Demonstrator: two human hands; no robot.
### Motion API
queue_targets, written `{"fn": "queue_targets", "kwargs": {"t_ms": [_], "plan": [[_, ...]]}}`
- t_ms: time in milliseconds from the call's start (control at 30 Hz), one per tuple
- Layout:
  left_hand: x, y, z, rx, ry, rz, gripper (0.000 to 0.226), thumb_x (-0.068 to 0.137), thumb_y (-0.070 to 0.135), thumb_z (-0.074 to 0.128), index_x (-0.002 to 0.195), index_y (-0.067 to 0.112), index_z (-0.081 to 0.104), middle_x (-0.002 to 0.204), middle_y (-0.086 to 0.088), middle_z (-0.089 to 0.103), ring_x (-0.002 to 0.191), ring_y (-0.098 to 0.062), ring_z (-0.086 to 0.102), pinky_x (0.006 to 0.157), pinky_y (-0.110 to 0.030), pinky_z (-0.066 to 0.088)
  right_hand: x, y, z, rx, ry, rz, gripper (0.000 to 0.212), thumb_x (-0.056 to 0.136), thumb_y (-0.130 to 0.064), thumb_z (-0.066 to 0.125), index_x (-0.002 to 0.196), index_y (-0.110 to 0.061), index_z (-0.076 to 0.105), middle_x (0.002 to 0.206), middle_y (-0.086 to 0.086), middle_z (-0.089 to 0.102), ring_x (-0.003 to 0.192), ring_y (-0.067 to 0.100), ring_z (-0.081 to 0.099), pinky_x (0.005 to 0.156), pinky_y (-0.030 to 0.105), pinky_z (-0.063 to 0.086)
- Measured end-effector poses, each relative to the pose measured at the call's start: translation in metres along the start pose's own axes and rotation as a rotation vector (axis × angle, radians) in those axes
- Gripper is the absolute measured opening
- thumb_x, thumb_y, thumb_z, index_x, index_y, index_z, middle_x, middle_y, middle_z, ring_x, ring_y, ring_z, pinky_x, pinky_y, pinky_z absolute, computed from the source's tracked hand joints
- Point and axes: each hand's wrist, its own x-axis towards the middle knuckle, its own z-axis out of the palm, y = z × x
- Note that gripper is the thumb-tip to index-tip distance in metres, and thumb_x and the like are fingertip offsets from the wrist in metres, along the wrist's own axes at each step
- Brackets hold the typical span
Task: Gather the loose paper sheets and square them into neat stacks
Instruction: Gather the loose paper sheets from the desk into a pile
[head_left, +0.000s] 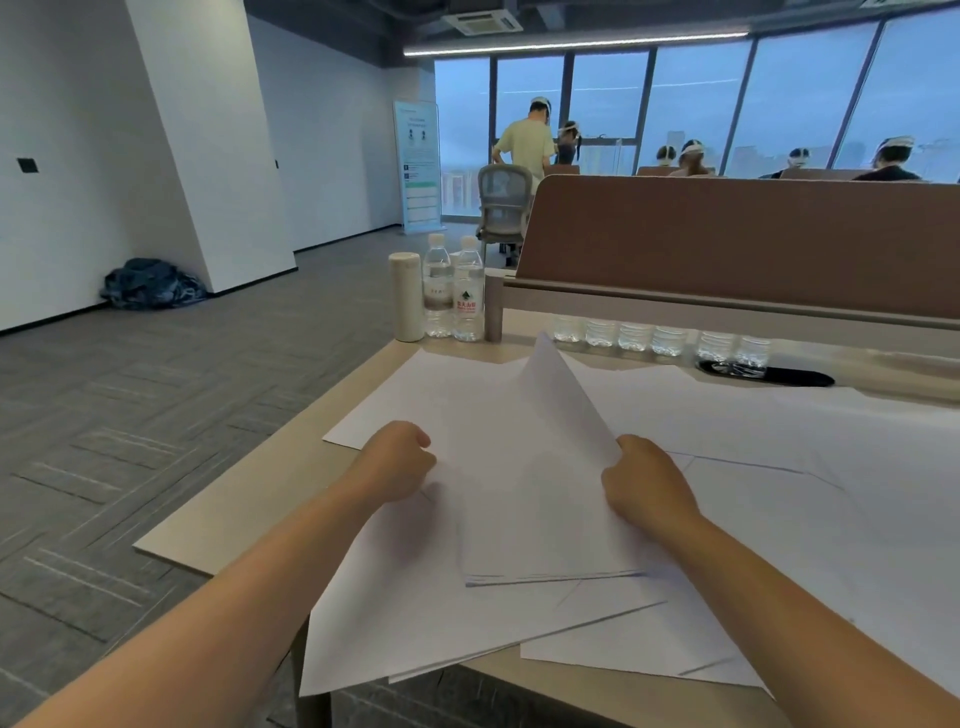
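Several white paper sheets (753, 426) lie spread and overlapping across the beige desk (218, 525). A small bundle of sheets (524, 483) is lifted at its far end, its top corner pointing up and its near edge resting on the papers below. My left hand (397, 462) grips the bundle's left edge with curled fingers. On the right edge, my right hand (644, 480) pinches it. More loose sheets (415, 623) hang over the desk's near edge under my forearms.
A white flask (406, 296), two water bottles (454, 291) and a grey cylinder (493, 306) stand at the desk's far left. A row of small bottles (654, 340) lines the brown partition (727, 234). People sit beyond it.
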Motion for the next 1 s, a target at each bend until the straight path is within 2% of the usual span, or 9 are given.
{"fn": "queue_targets", "kwargs": {"t_ms": [233, 400, 533, 600, 667, 700, 833, 933, 1000], "plan": [[0.0022, -0.0027, 0.0011, -0.043, 0.024, 0.001, 0.037, 0.091, 0.011, 0.051, 0.127, 0.011, 0.061, 0.134, -0.006, 0.054, 0.116, -0.03, 0.058, 0.09, -0.037, 0.05, 0.0037, -0.0007, 0.002, -0.031, -0.021, 0.011, 0.022, 0.089, -0.009, 0.045, 0.107, -0.01, 0.058, 0.095, 0.003, 0.056, 0.087, 0.028, 0.056, 0.071, 0.031, 0.042], [0.0042, -0.0011, -0.0015, -0.1, 0.029, -0.016, 0.033, 0.091, 0.009, 0.052, 0.122, 0.008, 0.066, 0.126, -0.007, 0.061, 0.111, -0.027, 0.06, 0.076, -0.028, 0.046, 0.0029, 0.0, 0.0031, -0.013, -0.03, 0.014, 0.019, 0.09, -0.009, 0.045, 0.105, -0.011, 0.057, 0.094, 0.003, 0.056, 0.085, 0.028, 0.056, 0.07, 0.03, 0.041], [0.0058, -0.0009, -0.0016, -0.143, 0.029, -0.027, 0.029, 0.09, 0.007, 0.052, 0.113, 0.009, 0.069, 0.113, -0.005, 0.064, 0.1, -0.025, 0.062, 0.067, -0.025, 0.046, 0.0014, 0.0011, 0.0029, -0.017, -0.029, -0.001, 0.013, 0.091, -0.008, 0.044, 0.098, -0.015, 0.052, 0.088, 0.0, 0.054, 0.081, 0.026, 0.054, 0.062, 0.029, 0.037], [0.0058, 0.0011, -0.0017, -0.177, 0.018, -0.034, 0.023, 0.088, 0.004, 0.052, 0.1, 0.014, 0.07, 0.099, -0.005, 0.064, 0.087, -0.024, 0.061, 0.06, -0.022, 0.044, 0.0013, 0.0003, 0.0023, -0.01, -0.033, -0.003, 0.013, 0.091, -0.007, 0.044, 0.098, -0.016, 0.051, 0.088, 0.0, 0.054, 0.081, 0.026, 0.054, 0.059, 0.028, 0.035], [0.0064, 0.0023, -0.0002, -0.214, 0.006, -0.034, 0.019, 0.086, 0.001, 0.052, 0.085, 0.015, 0.064, 0.084, -0.008, 0.064, 0.075, -0.024, 0.056, 0.061, -0.023, 0.042, 0.0008, 0.0, 0.0018, -0.009, -0.036, 0.002, 0.014, 0.091, -0.007, 0.044, 0.1, -0.016, 0.052, 0.091, 0.0, 0.055, 0.082, 0.026, 0.055, 0.06, 0.029, 0.036], [0.0052, 0.0032, -0.0001, -0.225, 0.001, -0.042, 0.018, 0.086, 0.001, 0.052, 0.084, 0.015, 0.063, 0.083, -0.009, 0.064, 0.074, -0.024, 0.056, 0.062, -0.024, 0.042, 0.0009, 0.0002, 0.0018, -0.011, -0.037, 0.004, 0.015, 0.091, -0.008, 0.044, 0.1, -0.016, 0.052, 0.091, 0.0, 0.055, 0.082, 0.026, 0.055, 0.06, 0.029, 0.036], [0.0021, 0.0029, -0.0013, -0.137, 0.02, -0.019, 0.029, 0.09, 0.006, 0.05, 0.113, 0.01, 0.068, 0.111, -0.003, 0.063, 0.103, -0.024, 0.061, 0.075, -0.025, 0.047, 0.0012, 0.0012, 0.0023, -0.009, -0.039, 0.006, 0.019, 0.091, -0.008, 0.045, 0.105, -0.013, 0.056, 0.091, 0.0, 0.057, 0.081, 0.026, 0.057, 0.062, 0.029, 0.039], [0.0037, 0.0027, -0.0022, -0.18, 0.005, -0.038, 0.027, 0.09, 0.007, 0.051, 0.112, 0.01, 0.067, 0.106, -0.005, 0.062, 0.091, -0.024, 0.061, 0.06, -0.024, 0.045, 0.001, 0.0006, 0.0016, 0.004, -0.051, 0.007, 0.019, 0.091, -0.008, 0.045, 0.105, -0.012, 0.056, 0.092, 0.001, 0.057, 0.082, 0.026, 0.057, 0.06, 0.028, 0.038], [0.0047, 0.0038, -0.0015, -0.228, -0.001, -0.067, 0.022, 0.089, 0.006, 0.054, 0.107, 0.009, 0.067, 0.1, -0.007, 0.066, 0.083, -0.023, 0.061, 0.062, -0.024, 0.047, 0.0006, 0.0001, 0.0011, 0.011, -0.061, 0.01, 0.016, 0.091, -0.008, 0.044, 0.103, -0.014, 0.054, 0.093, 0.001, 0.057, 0.082, 0.025, 0.056, 0.056, 0.027, 0.036]]}}
